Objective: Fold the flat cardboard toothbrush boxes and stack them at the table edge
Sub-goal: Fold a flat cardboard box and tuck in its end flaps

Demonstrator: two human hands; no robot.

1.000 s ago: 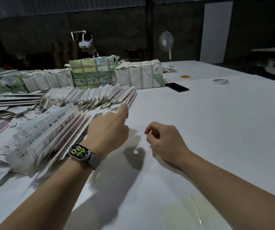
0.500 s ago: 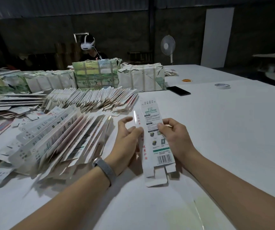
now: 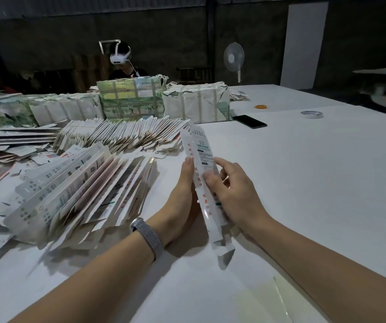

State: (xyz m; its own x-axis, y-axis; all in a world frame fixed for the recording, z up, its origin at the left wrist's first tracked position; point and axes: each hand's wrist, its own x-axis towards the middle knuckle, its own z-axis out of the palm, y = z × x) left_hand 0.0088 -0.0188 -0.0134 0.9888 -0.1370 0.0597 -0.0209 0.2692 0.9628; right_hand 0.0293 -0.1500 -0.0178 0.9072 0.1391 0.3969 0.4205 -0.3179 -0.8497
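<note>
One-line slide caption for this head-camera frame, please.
Both hands, left hand and right hand, hold a long white printed cardboard toothbrush box upright above the white table, beside fanned flat boxes.

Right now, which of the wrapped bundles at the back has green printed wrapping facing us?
The taller middle bundle, in front of the seated person. The white bundle on its right shows plain white paper.

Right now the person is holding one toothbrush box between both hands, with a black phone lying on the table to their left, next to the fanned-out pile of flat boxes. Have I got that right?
Nearly. In the head view both the left hand and right hand do hold one toothbrush box, but the black phone lies on the table ahead to their right, by the wrapped bundles. The pile of flat boxes is on the left, well apart from it.
</note>
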